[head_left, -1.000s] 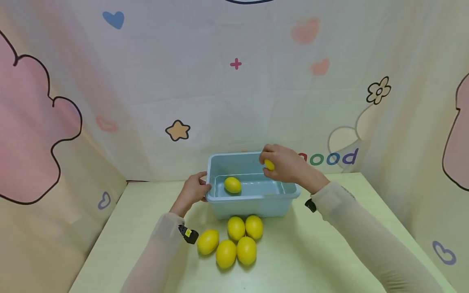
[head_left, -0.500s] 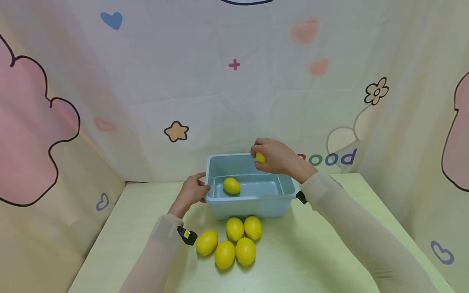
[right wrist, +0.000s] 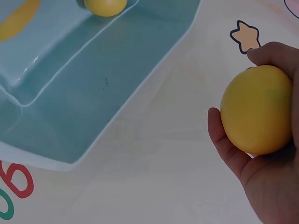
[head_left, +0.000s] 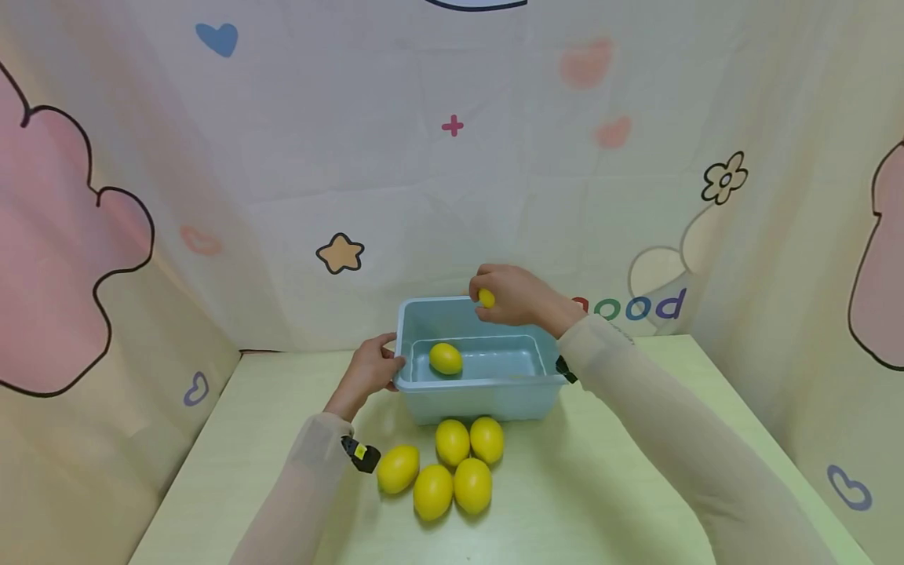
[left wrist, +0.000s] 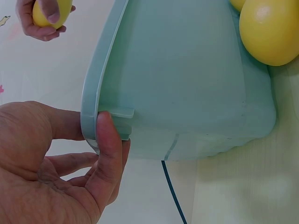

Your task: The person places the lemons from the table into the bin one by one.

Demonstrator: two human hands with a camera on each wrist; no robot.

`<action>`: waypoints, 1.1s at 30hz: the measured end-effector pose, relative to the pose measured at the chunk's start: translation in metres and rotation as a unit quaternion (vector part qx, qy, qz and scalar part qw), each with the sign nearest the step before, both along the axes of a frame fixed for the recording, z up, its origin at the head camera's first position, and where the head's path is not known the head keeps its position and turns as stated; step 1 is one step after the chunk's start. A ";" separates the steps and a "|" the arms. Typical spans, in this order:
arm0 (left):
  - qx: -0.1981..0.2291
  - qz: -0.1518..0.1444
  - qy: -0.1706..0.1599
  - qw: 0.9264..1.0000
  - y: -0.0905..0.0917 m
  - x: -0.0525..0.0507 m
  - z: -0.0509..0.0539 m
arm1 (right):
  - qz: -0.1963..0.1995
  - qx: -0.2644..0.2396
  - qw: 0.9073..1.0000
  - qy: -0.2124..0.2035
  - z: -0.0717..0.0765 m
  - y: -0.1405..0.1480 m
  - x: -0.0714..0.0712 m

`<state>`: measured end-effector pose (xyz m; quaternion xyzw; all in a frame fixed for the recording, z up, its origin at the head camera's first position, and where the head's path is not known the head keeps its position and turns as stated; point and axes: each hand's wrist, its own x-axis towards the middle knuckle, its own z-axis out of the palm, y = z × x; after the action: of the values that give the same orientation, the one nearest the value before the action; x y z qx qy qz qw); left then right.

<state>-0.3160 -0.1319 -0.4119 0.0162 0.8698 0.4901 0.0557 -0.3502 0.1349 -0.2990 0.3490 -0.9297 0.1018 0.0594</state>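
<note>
A light blue plastic bin stands on the table, with one lemon lying in its left part. My left hand grips the bin's left rim; in the left wrist view its thumb and fingers pinch the rim from both sides. Above the bin's back edge, my right hand holds another lemon, with thumb and fingers curled round it. Most of that lemon is hidden by the hand in the head view. Several lemons lie in a cluster on the table before the bin.
The pale wooden table backs onto a printed cloth curtain right behind the bin. Curtain cloth also hangs on the left and right sides. A small black camera is strapped to each wrist.
My right hand has moved left and slightly up above the bin, carrying its lemon. The left hand keeps its grip on the rim, and the other lemons stay where they were.
</note>
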 end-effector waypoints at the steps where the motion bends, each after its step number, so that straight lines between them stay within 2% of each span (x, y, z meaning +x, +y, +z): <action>1: 0.000 0.000 -0.001 1.000 0.000 0.000 0.000 | 0.001 0.001 1.000 -0.003 -0.001 -0.001 -0.001; 5: -0.001 0.001 -0.005 1.000 0.001 0.000 0.001 | -0.006 0.012 1.000 -0.015 -0.006 -0.005 -0.010; 14: 0.003 -0.004 -0.004 1.000 0.000 0.000 0.003 | -0.052 0.015 0.996 -0.070 -0.016 -0.006 -0.030; 20: 0.001 0.000 0.000 1.000 -0.001 0.000 0.003 | -0.066 0.025 0.994 -0.085 -0.020 -0.010 -0.038; 26: 0.002 0.000 -0.004 1.000 -0.001 -0.001 0.001 | -0.072 0.038 0.991 -0.107 -0.029 -0.015 -0.042; 29: 0.001 -0.001 -0.006 1.000 0.000 0.000 0.000 | -0.069 0.047 0.991 -0.109 -0.034 -0.017 -0.043; 33: -0.001 -0.001 -0.001 1.000 -0.001 0.000 0.000 | -0.056 0.056 0.993 -0.090 -0.037 -0.019 -0.045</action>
<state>-0.3159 -0.1328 -0.4115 0.0164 0.8701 0.4893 0.0566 -0.3949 0.1160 -0.3361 0.2889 -0.9534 0.0774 -0.0389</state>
